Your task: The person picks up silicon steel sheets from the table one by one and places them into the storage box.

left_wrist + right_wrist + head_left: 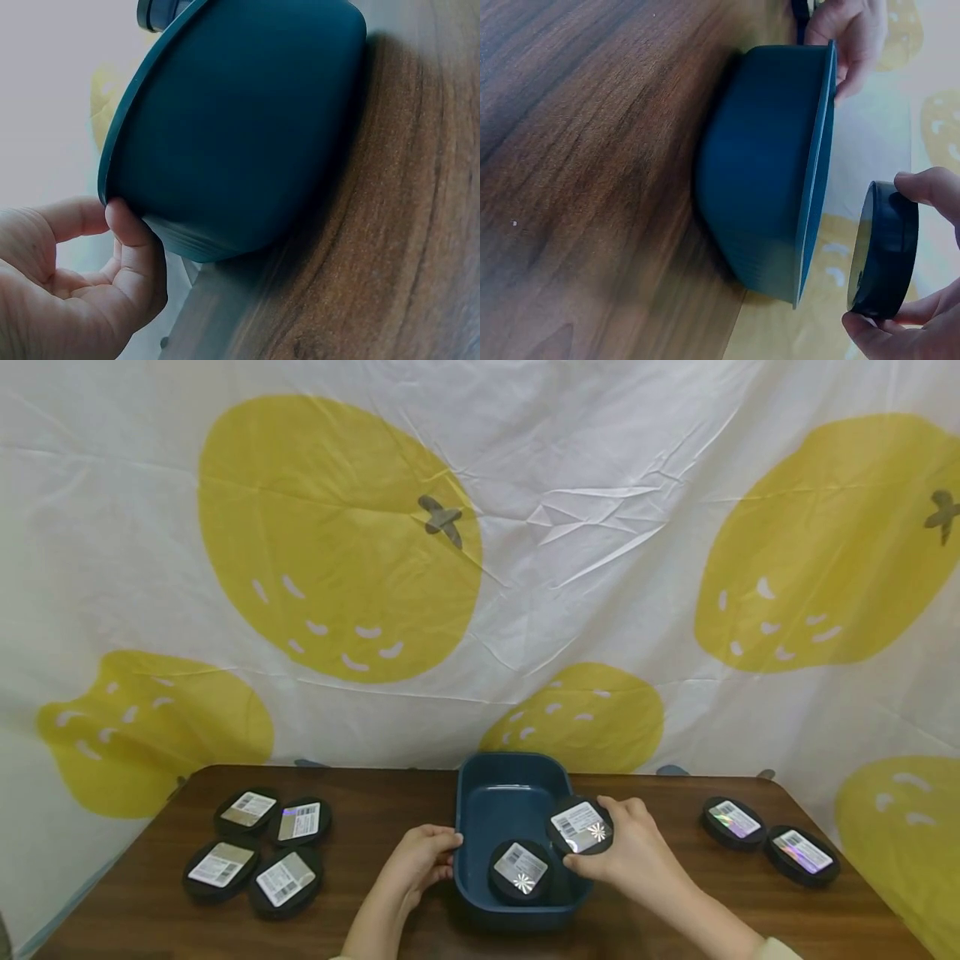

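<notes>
Left hand (417,865), nearest, is clamped on the blue bin (498,808) at nine o'clock; over three o'clock, a black disc (580,827) is gripped by the right hand (636,847). One inner disc (519,872) is seemingly placed; six outer discs (286,885) are left.

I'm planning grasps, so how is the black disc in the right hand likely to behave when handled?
The disc looks stiff: pinched by the right hand, it shows no bend. Its smooth side may be slippery. Wide and low, it should hardly tip lying flat, but on its round edge could roll.
</notes>
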